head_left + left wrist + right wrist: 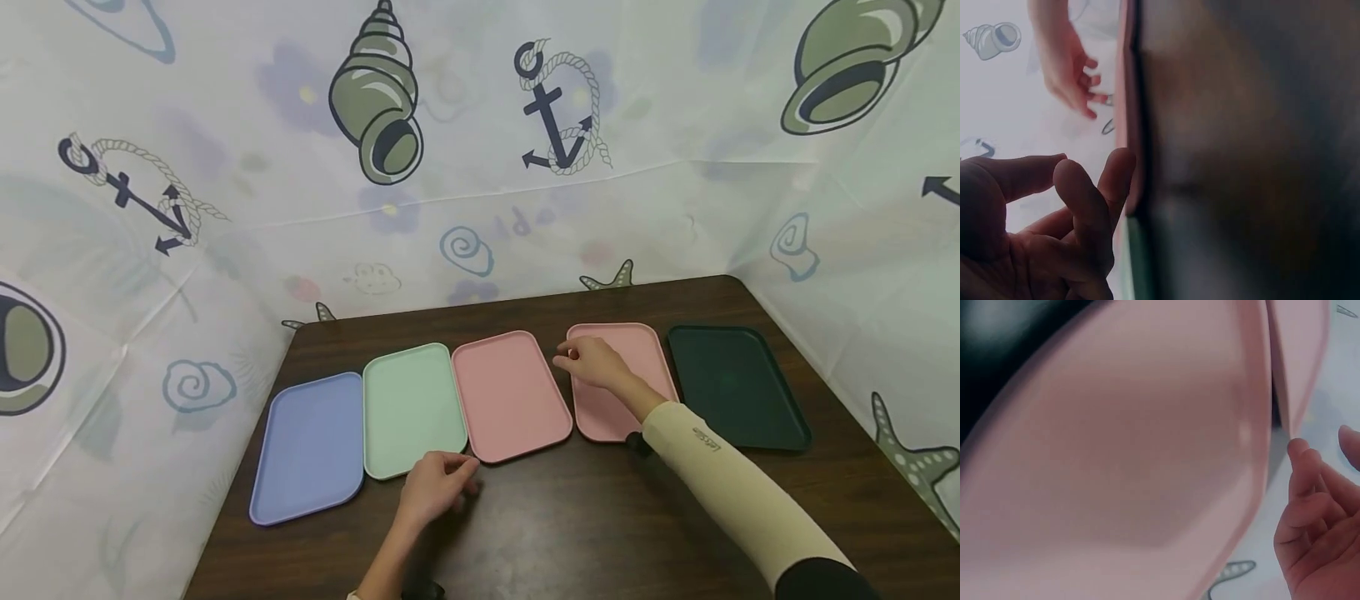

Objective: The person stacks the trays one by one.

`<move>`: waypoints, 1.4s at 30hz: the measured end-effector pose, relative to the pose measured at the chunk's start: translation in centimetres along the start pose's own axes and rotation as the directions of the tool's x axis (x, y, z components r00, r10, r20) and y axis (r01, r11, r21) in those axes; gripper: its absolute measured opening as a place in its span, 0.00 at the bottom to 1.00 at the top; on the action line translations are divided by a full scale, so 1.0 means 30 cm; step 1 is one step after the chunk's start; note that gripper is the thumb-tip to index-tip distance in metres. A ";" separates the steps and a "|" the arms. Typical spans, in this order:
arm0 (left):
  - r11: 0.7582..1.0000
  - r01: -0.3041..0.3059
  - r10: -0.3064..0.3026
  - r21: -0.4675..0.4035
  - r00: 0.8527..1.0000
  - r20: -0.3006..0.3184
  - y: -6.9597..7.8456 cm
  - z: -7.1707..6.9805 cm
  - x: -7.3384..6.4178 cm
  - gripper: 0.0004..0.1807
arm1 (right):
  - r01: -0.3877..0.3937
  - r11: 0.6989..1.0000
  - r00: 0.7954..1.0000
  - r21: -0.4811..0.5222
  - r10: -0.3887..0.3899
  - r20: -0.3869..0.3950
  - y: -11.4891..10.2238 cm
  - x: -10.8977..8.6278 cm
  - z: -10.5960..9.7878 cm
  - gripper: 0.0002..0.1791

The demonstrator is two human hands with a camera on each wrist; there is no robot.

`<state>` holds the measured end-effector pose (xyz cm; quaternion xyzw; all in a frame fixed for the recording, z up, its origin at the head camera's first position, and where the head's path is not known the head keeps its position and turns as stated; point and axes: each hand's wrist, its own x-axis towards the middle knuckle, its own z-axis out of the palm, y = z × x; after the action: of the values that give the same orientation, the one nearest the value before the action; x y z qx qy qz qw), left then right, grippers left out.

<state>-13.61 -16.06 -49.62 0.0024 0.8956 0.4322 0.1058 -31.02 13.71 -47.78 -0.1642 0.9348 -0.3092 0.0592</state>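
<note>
Five shallow rectangular trays with rounded corners lie side by side in the head view. From the left they are a blue tray, a light green tray, a pink tray, a second pink tray and a dark green tray. My left hand is at the near edges of the light green and first pink trays, fingers relaxed and holding nothing. Over the second pink tray's left side is my right hand, its fingers loosely bent and nothing between them.
The trays stand on a dark brown wooden table. A white cloth printed with shells, anchors and starfish hangs behind and at both sides. A narrow gap separates the two pink trays.
</note>
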 end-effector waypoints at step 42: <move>0.998 -0.058 0.058 -0.003 0.996 -0.071 0.066 0.004 0.149 0.17 | -0.158 0.973 0.987 -0.168 0.160 0.001 -0.023 0.087 0.056 0.09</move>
<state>-18.14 -14.31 -48.99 0.0127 0.8971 0.4373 0.0614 -32.92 11.35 -48.73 -0.0955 0.9672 -0.2226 0.0766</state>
